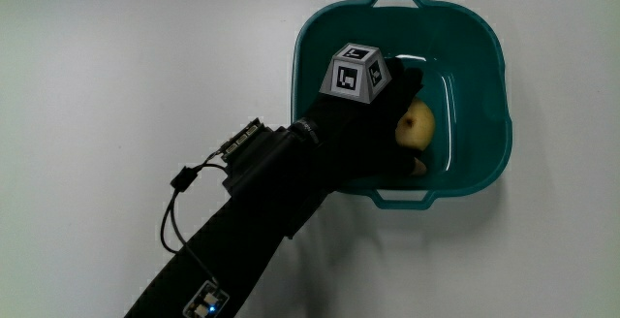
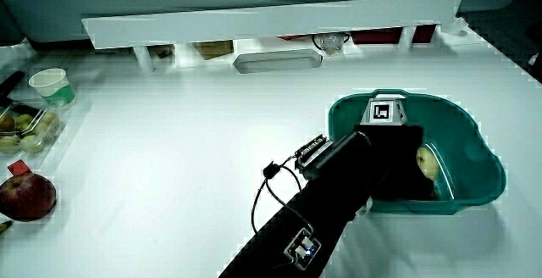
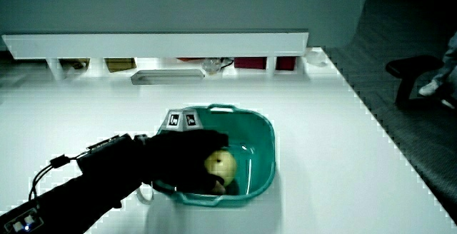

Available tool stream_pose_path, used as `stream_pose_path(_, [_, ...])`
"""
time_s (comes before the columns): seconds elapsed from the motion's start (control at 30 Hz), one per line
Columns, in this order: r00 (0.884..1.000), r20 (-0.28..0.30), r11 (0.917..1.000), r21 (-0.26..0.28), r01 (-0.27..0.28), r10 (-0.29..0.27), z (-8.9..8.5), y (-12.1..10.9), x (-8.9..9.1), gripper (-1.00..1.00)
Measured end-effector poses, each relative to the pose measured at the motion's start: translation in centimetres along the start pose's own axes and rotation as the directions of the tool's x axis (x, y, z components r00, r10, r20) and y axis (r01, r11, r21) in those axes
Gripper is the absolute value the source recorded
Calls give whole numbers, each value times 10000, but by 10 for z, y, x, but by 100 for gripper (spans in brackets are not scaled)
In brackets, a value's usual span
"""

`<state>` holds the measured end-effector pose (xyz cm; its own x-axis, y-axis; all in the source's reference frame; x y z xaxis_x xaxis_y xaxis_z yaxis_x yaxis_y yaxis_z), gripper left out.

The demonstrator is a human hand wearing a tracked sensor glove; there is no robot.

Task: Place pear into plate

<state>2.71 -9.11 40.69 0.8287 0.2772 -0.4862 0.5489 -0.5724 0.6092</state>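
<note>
Reaching into a teal basin (image 1: pixel 489 76), the hand (image 1: pixel 373 129) has its fingers curled around a yellow pear (image 1: pixel 418 124) — the fruit sits inside the basin, low against its floor, though whether it touches that floor cannot be told. The patterned cube (image 1: pixel 356 72) on the back of the glove stands above the basin's rim, and the forearm (image 1: pixel 252 231) crosses the rim on the side nearer to the person. In both side views the pear (image 2: pixel 427 163) shows pale against the dark glove, partly covered by the fingers (image 3: pixel 207 148). The basin has two loop handles; the one nearer to the person (image 1: pixel 404 198) lies just beside the hand. The basin (image 3: pixel 260 145) rests on a white table (image 1: pixel 116 76).

In a side view several things stand well apart from the basin (image 2: pixel 474 164), at the table's edge: a red apple (image 2: pixel 27 197), a clear box of fruit (image 2: pixel 25 130) and a small pale cup (image 2: pixel 51 86). A low white partition (image 2: pixel 271 24) closes the table — farther from the person than the basin — with a flat grey tray (image 2: pixel 277 60) lying at its foot.
</note>
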Motion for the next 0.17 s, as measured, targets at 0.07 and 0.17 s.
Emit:
stream_pose_path(0.07, [9995,137,9996,46,270,-270,9,-12,0,-78])
stream_pose_path(0.17, [9972,406,9980,-2,636,-635,14,-19,-10,-94])
